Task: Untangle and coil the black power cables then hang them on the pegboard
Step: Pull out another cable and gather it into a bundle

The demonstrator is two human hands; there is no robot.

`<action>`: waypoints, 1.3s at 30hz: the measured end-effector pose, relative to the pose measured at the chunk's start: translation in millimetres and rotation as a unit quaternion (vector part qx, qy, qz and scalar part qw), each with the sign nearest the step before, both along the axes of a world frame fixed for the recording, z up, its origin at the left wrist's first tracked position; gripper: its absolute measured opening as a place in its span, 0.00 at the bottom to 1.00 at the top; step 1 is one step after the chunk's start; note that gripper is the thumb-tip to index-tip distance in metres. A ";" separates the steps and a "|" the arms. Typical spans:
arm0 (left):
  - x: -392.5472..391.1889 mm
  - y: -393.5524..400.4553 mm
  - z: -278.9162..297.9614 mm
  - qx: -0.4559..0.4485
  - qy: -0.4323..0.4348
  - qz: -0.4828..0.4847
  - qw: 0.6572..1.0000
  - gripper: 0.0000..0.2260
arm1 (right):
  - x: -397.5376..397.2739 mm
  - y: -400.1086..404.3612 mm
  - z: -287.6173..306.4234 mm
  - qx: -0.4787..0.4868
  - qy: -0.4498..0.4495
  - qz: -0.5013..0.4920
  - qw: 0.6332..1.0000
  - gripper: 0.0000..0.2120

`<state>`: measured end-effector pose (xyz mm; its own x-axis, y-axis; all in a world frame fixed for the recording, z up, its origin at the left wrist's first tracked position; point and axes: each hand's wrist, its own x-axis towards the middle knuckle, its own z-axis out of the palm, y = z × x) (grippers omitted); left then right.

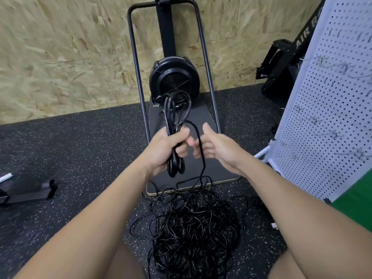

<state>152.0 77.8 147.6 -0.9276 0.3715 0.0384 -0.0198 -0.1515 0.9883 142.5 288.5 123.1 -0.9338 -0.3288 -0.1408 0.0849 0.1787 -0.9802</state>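
My left hand (168, 147) grips a folded bundle of black power cable (174, 113), its loops sticking up above the fist and hanging below it. One strand (202, 158) runs from the bundle over to my right hand (214, 146), whose curled fingers hold it, then drops to the floor. There it joins a big tangled heap of black cables (193, 224) between my knees. The white pegboard (330, 121) stands at the right, with several metal hooks on it.
A black fan machine (174, 79) on a dark base board with a metal tube frame (138, 77) stands straight ahead against the chipboard wall. Black equipment sits at the far right behind the pegboard. A dark metal foot (30, 193) lies on the speckled rubber floor at left.
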 end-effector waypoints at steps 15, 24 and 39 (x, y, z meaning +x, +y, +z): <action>-1.6 12.9 -25.8 -0.074 -0.003 0.068 0.995 0.17 | 18.9 -36.1 20.3 -0.180 0.058 -0.171 0.967 0.08; 6.5 23.9 -17.7 -0.052 -0.066 0.012 0.996 0.12 | 7.2 -19.9 21.9 -0.153 0.072 -0.272 0.947 0.08; -6.0 5.7 3.4 0.057 -0.034 0.096 0.993 0.18 | 10.9 -28.7 -11.7 -0.015 0.002 -0.029 0.999 0.28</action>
